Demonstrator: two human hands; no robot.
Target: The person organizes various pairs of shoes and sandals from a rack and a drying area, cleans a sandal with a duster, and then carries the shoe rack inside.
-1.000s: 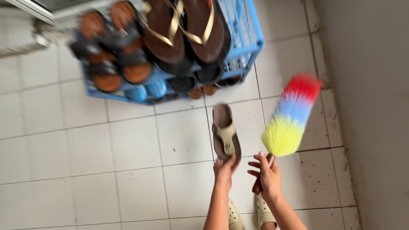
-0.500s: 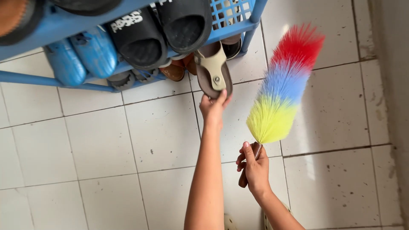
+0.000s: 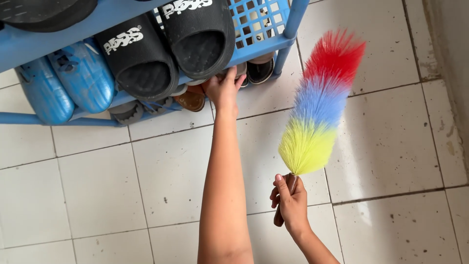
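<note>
My left hand (image 3: 223, 89) reaches under the lower shelf of a blue plastic shoe rack (image 3: 266, 46). Its fingers are closed on the heel of a brown sandal (image 3: 240, 70), which is mostly hidden beneath the shelf. My right hand (image 3: 291, 204) grips the dark handle of a feather duster (image 3: 320, 102) with a yellow, blue and red head. The duster points up and to the right over the floor tiles, apart from the rack.
Two black slides (image 3: 200, 44) lie on the rack's shelf, with a pair of blue shoes (image 3: 83, 73) to their left. A brown shoe (image 3: 191, 100) and a dark shoe (image 3: 260, 71) sit on the floor under the rack. A wall (image 3: 452, 49) runs along the right.
My left hand has carried the brown sandal from mid-air over the tiles up under the rack's lower shelf. The view has closed in on the rack. The duster stays in my right hand.
</note>
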